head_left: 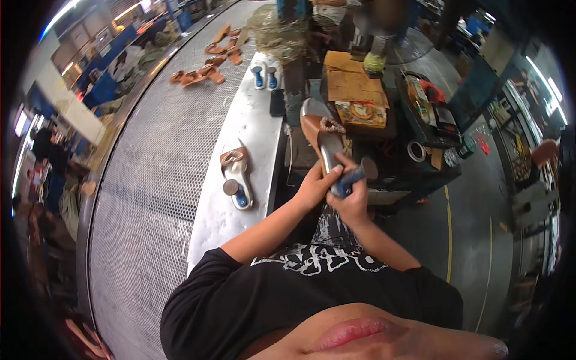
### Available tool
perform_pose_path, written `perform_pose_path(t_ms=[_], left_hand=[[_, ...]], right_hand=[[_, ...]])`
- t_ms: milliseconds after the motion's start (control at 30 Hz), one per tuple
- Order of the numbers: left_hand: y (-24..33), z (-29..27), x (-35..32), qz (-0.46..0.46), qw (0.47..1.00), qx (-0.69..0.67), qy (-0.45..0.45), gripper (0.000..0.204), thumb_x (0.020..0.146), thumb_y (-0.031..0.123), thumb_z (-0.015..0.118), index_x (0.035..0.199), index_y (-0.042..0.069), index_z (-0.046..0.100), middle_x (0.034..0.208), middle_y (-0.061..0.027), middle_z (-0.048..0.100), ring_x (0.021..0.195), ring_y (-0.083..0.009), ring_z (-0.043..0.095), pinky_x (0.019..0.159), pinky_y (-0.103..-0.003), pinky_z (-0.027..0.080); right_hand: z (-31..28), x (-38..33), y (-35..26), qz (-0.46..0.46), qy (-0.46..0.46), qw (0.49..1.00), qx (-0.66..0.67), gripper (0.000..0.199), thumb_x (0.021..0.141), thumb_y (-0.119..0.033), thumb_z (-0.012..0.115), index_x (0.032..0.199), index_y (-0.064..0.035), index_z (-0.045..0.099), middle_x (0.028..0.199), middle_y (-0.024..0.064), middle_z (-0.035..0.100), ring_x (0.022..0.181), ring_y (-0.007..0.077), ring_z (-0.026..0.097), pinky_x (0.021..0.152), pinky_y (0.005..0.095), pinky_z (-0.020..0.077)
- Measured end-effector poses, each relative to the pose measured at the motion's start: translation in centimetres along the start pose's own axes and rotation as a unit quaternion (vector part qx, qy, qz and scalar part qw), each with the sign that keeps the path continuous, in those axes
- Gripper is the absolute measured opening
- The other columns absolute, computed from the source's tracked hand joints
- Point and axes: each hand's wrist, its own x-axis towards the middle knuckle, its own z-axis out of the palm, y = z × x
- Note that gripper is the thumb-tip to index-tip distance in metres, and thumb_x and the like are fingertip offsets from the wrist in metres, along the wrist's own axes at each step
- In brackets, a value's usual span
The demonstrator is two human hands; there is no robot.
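A brown slide sandal (313, 128) with a glittering ornament on its strap is held up in front of me, toe pointing away. My left hand (319, 186) grips its side near the heel end, thumb on top. Wrapped round the blue heel part is my right hand (353, 201); a round brownish disc (369, 168) shows beside its fingers. To the left, a similar sandal (234, 163) lies on the pale metal ledge (217, 222), with a blue heel piece (241, 197) and a round disc at its near end.
Left of the ledge runs a perforated metal conveyor (144, 198) with several brown sandals (210, 73) at its far end. Two blue-heeled pieces (264, 78) and a black flat object (276, 102) sit farther along the ledge. Cardboard (354, 75) and a cluttered tray (429, 108) stand ahead, beside a post.
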Motion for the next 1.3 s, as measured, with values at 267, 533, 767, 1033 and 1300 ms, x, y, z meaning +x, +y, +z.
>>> perform_pose_path(t_ms=[267, 533, 767, 1033, 1300], left_hand=[[-8.4, -2.0, 2.0, -0.043, 0.997, 0.044, -0.056, 0.036, 0.097, 0.025, 0.06, 0.127, 0.004, 0.056, 0.076, -0.0003, 0.061, 0.065, -0.0086, 0.058, 0.054, -0.023, 0.045], [-10.9, -3.5, 0.5, -0.068, 0.944, 0.245, -0.212, 0.039, 0.086, 0.022, 0.07, 0.121, 0.007, 0.064, 0.081, -0.0089, 0.067, 0.072, -0.0172, 0.064, 0.067, -0.032, 0.051], [-9.5, -1.5, -0.4, -0.092, 0.887, 0.303, -0.335, 0.032, 0.086, 0.022, 0.068, 0.114, 0.006, 0.066, 0.091, -0.0142, 0.07, 0.085, -0.0252, 0.068, 0.077, -0.037, 0.053], [-10.4, 5.1, 4.2, 0.096, 0.763, 0.388, -0.507, 0.028, 0.079, 0.025, 0.071, 0.098, 0.004, 0.07, 0.09, -0.0175, 0.07, 0.089, -0.0328, 0.067, 0.08, -0.046, 0.052], [-15.8, 1.9, 3.8, -0.025, 0.601, 0.583, -0.546, 0.034, 0.075, 0.03, 0.077, 0.098, 0.007, 0.074, 0.101, -0.016, 0.071, 0.099, -0.0324, 0.068, 0.078, -0.044, 0.056]], right_hand=[[-3.3, 16.3, 12.5, 0.025, 0.06, 0.96, -0.271, 0.075, 0.069, -0.02, 0.081, 0.132, 0.0011, 0.046, 0.118, 0.0204, 0.057, 0.107, 0.0347, 0.059, 0.095, 0.0414, 0.0455], [-2.8, 21.4, 15.6, 0.167, -0.012, 0.905, -0.391, 0.091, 0.07, -0.036, 0.081, 0.137, 0.0051, 0.035, 0.131, 0.0286, 0.051, 0.118, 0.0428, 0.053, 0.097, 0.0479, 0.0439], [-4.4, 19.9, 16.2, -0.039, 0.192, 0.96, -0.198, 0.066, 0.078, -0.016, 0.077, 0.13, 0.0007, 0.04, 0.128, 0.0207, 0.05, 0.119, 0.033, 0.052, 0.102, 0.0422, 0.04], [9.0, 12.1, 0.5, -0.057, -0.313, 0.947, 0.047, 0.05, 0.08, -0.011, 0.068, 0.125, -0.0062, 0.049, 0.131, 0.0134, 0.056, 0.127, 0.0289, 0.052, 0.107, 0.0385, 0.0401], [14.3, 18.3, 3.9, -0.359, -0.521, 0.729, -0.261, 0.057, 0.079, -0.028, 0.072, 0.126, -0.0027, 0.051, 0.145, 0.0147, 0.045, 0.142, 0.0287, 0.035, 0.113, 0.0496, 0.0307]])
